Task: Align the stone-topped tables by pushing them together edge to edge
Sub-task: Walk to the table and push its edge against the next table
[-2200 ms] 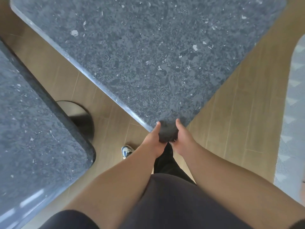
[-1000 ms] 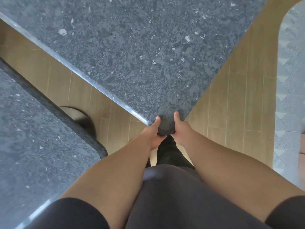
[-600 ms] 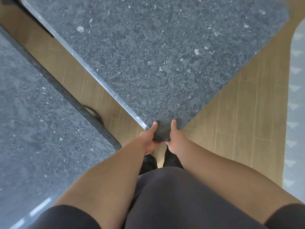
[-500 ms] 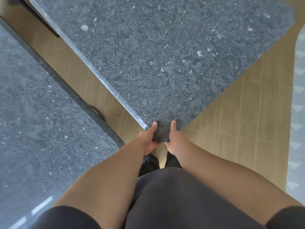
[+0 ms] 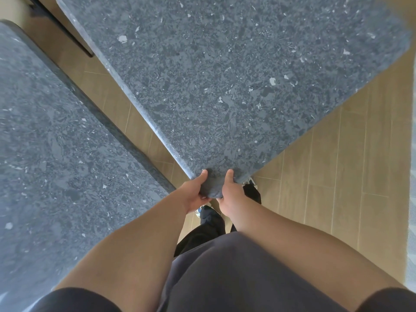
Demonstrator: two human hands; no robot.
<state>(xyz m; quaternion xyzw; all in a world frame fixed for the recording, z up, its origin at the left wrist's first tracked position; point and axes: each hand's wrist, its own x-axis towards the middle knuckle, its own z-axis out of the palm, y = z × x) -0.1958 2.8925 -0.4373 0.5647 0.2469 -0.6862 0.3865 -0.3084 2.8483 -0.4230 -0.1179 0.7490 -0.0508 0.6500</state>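
A dark speckled stone-topped table fills the upper middle, its near corner pointing at me. My left hand grips that corner from the left, thumb on top, fingers hidden under the slab. My right hand grips the same corner from the right, thumb on top. A second stone-topped table lies to the left. Its long edge runs roughly parallel to the first table's left edge, with a strip of floor between them that widens slightly away from me.
Wood-look plank floor shows on the right and in the gap. A pale patterned rug edge runs along the far right. A dark bar crosses the floor at top left. My legs and shoes stand below the corner.
The gap between the two tables has narrowed and the left table's round base is now hidden. Both hands have kept their grip on the corner.
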